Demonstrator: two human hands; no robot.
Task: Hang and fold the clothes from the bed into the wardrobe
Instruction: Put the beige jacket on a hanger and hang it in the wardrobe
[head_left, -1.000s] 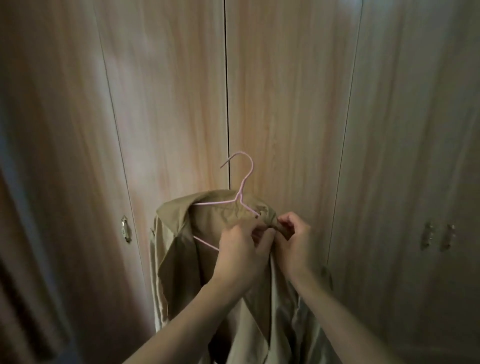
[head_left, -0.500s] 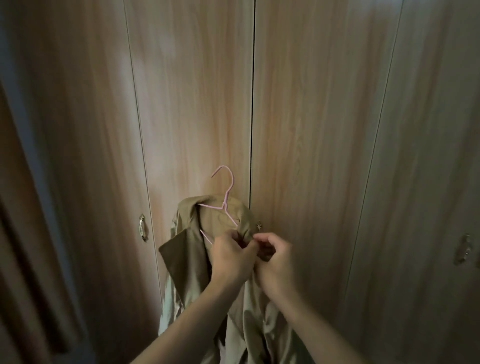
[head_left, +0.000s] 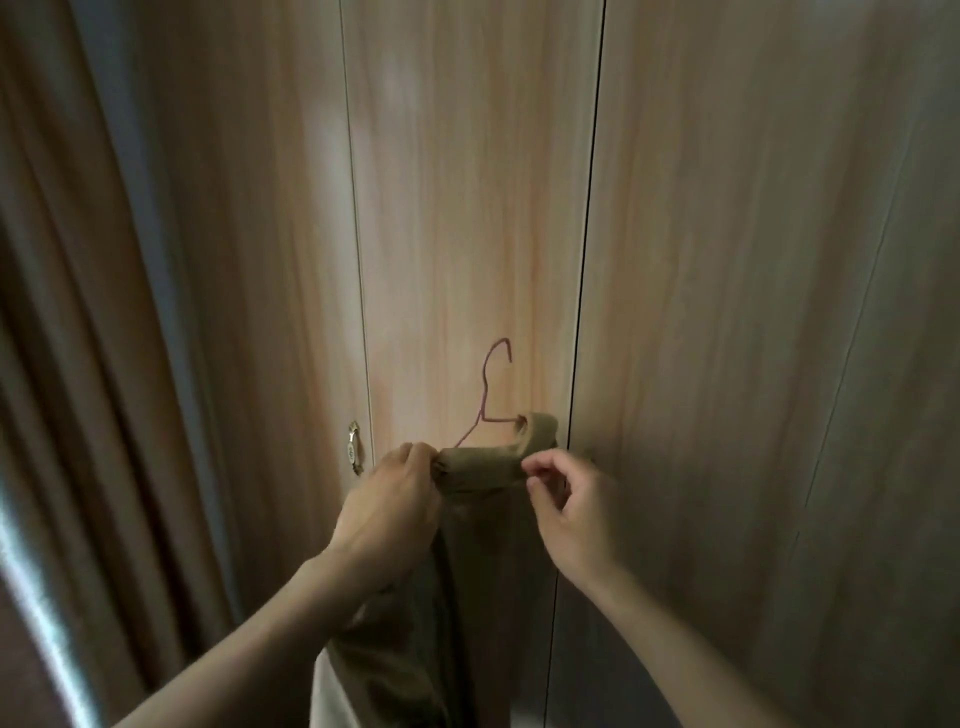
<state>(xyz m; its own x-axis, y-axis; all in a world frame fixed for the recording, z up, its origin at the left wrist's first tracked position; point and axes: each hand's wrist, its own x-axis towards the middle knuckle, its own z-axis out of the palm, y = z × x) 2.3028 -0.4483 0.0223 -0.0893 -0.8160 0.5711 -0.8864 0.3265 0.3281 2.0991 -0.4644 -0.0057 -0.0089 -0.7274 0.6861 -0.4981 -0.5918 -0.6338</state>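
Head view looks at closed wooden wardrobe doors (head_left: 467, 208), with a khaki coat (head_left: 483, 519) held up in front of them, low and slightly right of centre. The coat hangs on a thin pink wire hanger (head_left: 491, 384), whose hook rises at twelve o'clock from the coat's top and curls open toward the right, free of any rail. The coat's upper end is bunched over the hanger, and the rest of the fabric drops straight down toward six o'clock, out of the bottom of the view.

At nine o'clock from the coat's top, the left hand (head_left: 389, 514) has its fingers curled round the left end of the bunched fabric and grips it. At three o'clock from the same spot, the right hand (head_left: 571, 509) has its thumb and forefinger drawn together at the fabric's right edge; whether they actually pinch the cloth cannot be told, and the other fingers are loosely curled.

A small metal door handle (head_left: 354, 447) sits at nine o'clock from the left hand, near it. A brown curtain (head_left: 78, 364) hangs along the far left.
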